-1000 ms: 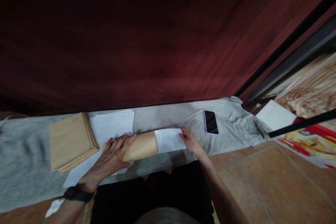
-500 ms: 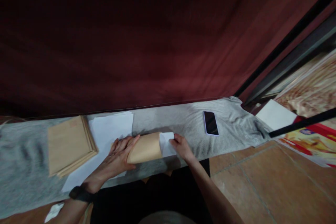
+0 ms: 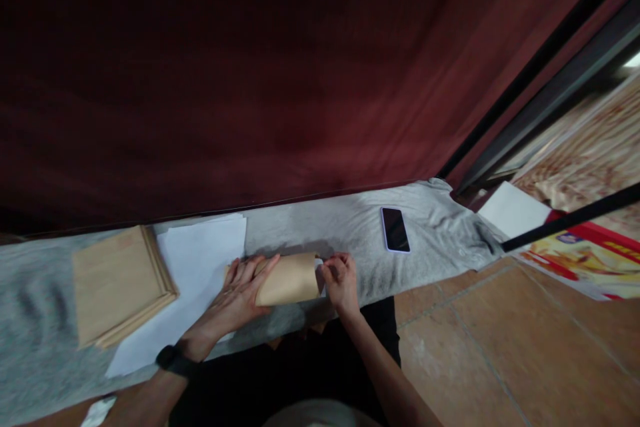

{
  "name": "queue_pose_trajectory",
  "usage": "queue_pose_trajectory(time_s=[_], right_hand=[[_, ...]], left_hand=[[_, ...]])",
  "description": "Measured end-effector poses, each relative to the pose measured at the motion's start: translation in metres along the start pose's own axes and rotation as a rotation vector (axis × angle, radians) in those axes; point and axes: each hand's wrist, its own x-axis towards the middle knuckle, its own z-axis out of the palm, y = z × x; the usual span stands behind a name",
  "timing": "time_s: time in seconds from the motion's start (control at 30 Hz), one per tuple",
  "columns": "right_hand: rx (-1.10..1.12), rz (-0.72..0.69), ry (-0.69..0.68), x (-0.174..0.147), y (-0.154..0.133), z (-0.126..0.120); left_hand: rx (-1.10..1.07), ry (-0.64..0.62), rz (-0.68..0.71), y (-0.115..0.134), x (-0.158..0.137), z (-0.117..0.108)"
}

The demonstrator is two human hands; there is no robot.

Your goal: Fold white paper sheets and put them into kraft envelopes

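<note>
A brown paper envelope (image 3: 291,279) lies bowed open near the front edge of the grey cloth. My left hand (image 3: 241,293) grips its left end, thumb below and fingers over the top. At the right-hand mouth, my right hand (image 3: 341,283) pinches a folded white paper (image 3: 321,272); only a narrow strip of it shows, the rest being inside the envelope. To the left are loose white sheets (image 3: 200,250), partly under my left forearm. A stack of brown envelopes (image 3: 120,280) rests beside them, overlapping their edge.
A phone (image 3: 397,230) lies on the grey cloth (image 3: 320,220), right of my hands. Behind the cloth rises a dark red curtain-like surface (image 3: 280,113). Dark bars (image 3: 570,220), a white box-like item (image 3: 515,213) and a colourful printed package (image 3: 580,257) are at the right, above the tiled floor (image 3: 465,333).
The white paper has slid left into the envelope, so much less of it sticks out. My right hand has come close to the envelope's mouth. The view has shifted slightly.
</note>
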Motion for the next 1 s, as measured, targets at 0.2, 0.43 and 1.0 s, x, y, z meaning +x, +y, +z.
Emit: queue_pose_trajectory(time_s=[0.2, 0.43, 1.0], right_hand=[[0.023, -0.014, -0.043, -0.001, 0.002, 0.001], [0.078, 0.02, -0.076, 0.01, -0.002, 0.0], [0.406, 0.287, 0.111, 0.022, 0.015, 0.01]], left_hand=[[0.019, 0.025, 0.042, 0.006, 0.004, 0.004], [0.034, 0.039, 0.091, 0.011, 0.015, 0.002], [-0.175, 0.096, 0.032, 0.018, 0.027, 0.002]])
